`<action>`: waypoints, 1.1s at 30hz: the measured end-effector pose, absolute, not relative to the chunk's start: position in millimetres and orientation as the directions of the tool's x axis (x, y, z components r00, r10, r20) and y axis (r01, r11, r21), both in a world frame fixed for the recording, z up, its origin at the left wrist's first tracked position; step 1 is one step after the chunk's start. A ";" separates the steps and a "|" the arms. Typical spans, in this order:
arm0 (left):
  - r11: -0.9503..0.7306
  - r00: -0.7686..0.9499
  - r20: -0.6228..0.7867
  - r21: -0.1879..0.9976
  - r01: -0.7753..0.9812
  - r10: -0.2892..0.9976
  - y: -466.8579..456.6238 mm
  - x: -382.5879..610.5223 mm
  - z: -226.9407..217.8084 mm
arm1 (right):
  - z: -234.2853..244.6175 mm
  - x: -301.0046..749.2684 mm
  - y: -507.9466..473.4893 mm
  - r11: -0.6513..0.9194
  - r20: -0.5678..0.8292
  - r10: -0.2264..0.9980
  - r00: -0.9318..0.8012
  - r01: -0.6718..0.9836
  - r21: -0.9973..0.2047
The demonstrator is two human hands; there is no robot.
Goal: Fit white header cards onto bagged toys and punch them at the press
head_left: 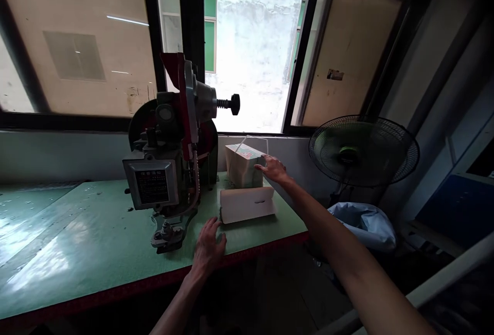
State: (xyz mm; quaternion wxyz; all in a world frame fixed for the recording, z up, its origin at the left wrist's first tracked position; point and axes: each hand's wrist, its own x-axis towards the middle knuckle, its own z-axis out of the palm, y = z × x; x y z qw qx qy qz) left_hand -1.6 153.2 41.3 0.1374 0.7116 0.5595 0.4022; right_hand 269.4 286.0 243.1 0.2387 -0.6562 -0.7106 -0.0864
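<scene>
My right hand [273, 168] reaches to the carton [245, 168] beside the machine. Its thumb lies against the front face and its fingers curl at the upper right corner. Red and green print marks the carton's top, and a thin pale strap loops above it. A white box-like piece [247, 205] with a dark slit lies in front of the carton. Beside this piece's left end, my left hand [210, 245] rests at the front part of the green table, fingers extended and thumb apart, holding nothing I can see.
A bench machine [165, 155] with a dark label plate and a black knob stands left of the carton. The green tabletop [96, 242] has a red front edge. A fan [363, 152] and a pale plastic bag [363, 224] stand to the right. Windows [258, 47] line the back.
</scene>
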 end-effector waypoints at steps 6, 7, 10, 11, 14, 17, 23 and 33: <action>-0.298 0.022 0.403 0.638 0.710 0.915 155.1 2.1 40.3 | 256.9 227.6 333.4 0.045 0.387 0.921 -0.030 0.999 -0.030; -0.290 0.020 0.393 0.641 0.710 0.919 154.0 2.3 41.3 | 257.0 224.1 337.4 0.031 0.378 0.926 -0.022 0.999 -0.016; -0.269 0.020 0.362 0.653 0.708 0.932 149.1 2.7 45.6 | 256.4 219.3 343.8 -0.004 0.364 0.931 -0.008 1.000 0.031; -0.263 0.020 0.355 0.655 0.709 0.935 147.5 2.7 47.1 | 256.4 219.0 344.6 -0.008 0.361 0.932 -0.009 0.999 0.046; -0.252 0.019 0.341 0.654 0.713 0.940 144.6 2.8 50.0 | 258.6 219.4 345.4 -0.005 0.349 0.937 -0.026 0.996 0.088; -0.250 0.019 0.338 0.656 0.713 0.941 144.9 3.1 50.6 | 263.3 219.9 346.9 -0.003 0.325 0.945 -0.036 0.993 0.118; -0.263 0.008 0.365 0.656 0.708 0.931 146.0 3.5 50.0 | 267.8 219.8 350.9 -0.001 0.293 0.955 -0.054 0.983 0.185; -0.277 -0.013 0.397 0.662 0.697 0.918 148.6 2.1 44.1 | 265.8 214.1 337.7 0.171 0.287 0.914 -0.286 0.915 0.367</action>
